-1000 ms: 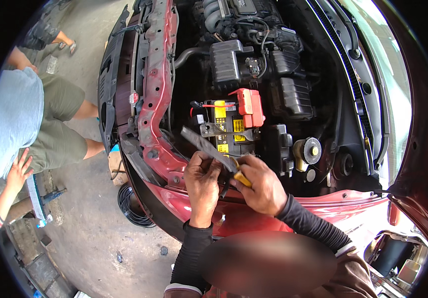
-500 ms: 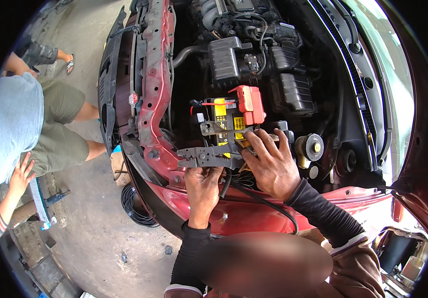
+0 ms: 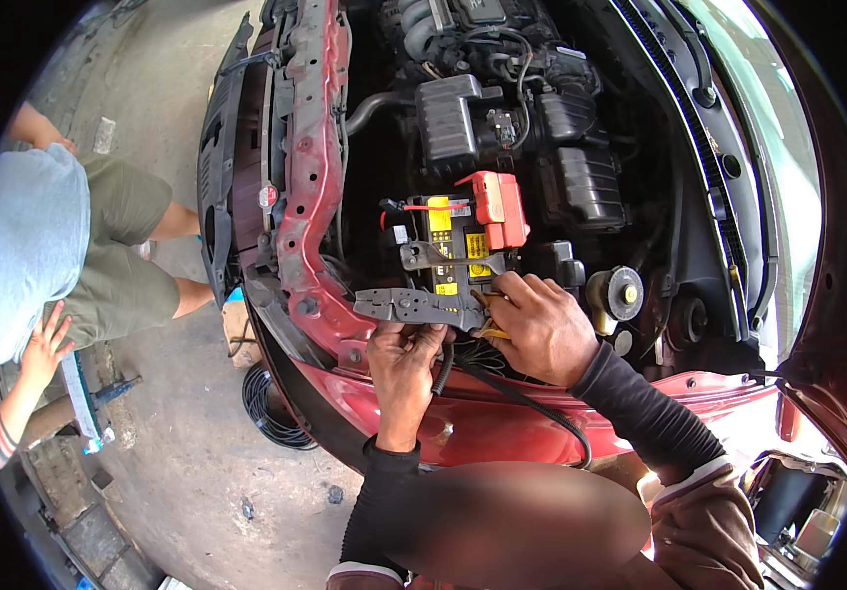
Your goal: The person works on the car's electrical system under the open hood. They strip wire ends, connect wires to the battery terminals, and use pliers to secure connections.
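Note:
I stand at the open engine bay of a red car. My right hand grips the yellow handles of a grey flat crimping tool, whose jaws point left over the red front crossmember. My left hand is just under the tool's head, its fingers pinched on a black corrugated cable that runs down to the right. Right behind the tool sits the battery with yellow labels and a red terminal cover.
A second person in a grey shirt and olive shorts crouches at the left on the concrete floor. A coil of black cable lies on the ground under the bumper. Black engine covers and a yellow-capped reservoir fill the bay.
The tool swung from a raised diagonal down to lie level, pointing left. My right hand reached toward the battery, then closed on the handles. My left hand shifted under the tool's head.

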`<state>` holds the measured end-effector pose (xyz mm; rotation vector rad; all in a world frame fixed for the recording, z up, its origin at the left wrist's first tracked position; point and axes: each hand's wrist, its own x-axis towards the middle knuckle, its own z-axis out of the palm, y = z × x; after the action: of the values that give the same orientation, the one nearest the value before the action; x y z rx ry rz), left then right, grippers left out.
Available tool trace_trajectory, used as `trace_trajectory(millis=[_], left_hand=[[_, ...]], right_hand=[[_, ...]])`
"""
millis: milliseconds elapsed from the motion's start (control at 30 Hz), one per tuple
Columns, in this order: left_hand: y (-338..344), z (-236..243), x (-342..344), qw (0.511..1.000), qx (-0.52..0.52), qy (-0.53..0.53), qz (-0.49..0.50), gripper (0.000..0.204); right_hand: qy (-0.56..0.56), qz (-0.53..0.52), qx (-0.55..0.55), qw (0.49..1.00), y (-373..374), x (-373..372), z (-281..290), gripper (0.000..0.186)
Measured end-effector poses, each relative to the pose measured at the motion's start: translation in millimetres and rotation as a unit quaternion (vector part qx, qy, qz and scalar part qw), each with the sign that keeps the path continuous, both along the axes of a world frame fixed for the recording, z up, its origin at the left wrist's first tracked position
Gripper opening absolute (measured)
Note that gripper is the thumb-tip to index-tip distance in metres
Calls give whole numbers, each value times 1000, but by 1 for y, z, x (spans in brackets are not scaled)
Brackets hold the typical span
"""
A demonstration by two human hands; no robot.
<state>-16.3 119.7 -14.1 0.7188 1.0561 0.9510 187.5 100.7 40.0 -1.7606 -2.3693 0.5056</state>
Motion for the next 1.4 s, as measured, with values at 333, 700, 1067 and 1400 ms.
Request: trace_trajectory(millis=[333, 700, 1067, 1400], left_hand=[[9, -2, 15, 980, 136, 136, 48, 29], [15, -2, 4, 998, 44, -42, 15, 32], [14, 4, 8, 996, 70, -23, -43, 46], [18, 0, 7, 998, 55, 0, -35, 37]], right_hand=[[212, -58, -121, 968, 11, 8, 2, 30], [38, -302, 129, 944, 19, 59, 4, 24], [-129, -395, 116, 902, 67, 133, -60, 43], [282, -109, 22, 953, 34, 30, 8, 36]])
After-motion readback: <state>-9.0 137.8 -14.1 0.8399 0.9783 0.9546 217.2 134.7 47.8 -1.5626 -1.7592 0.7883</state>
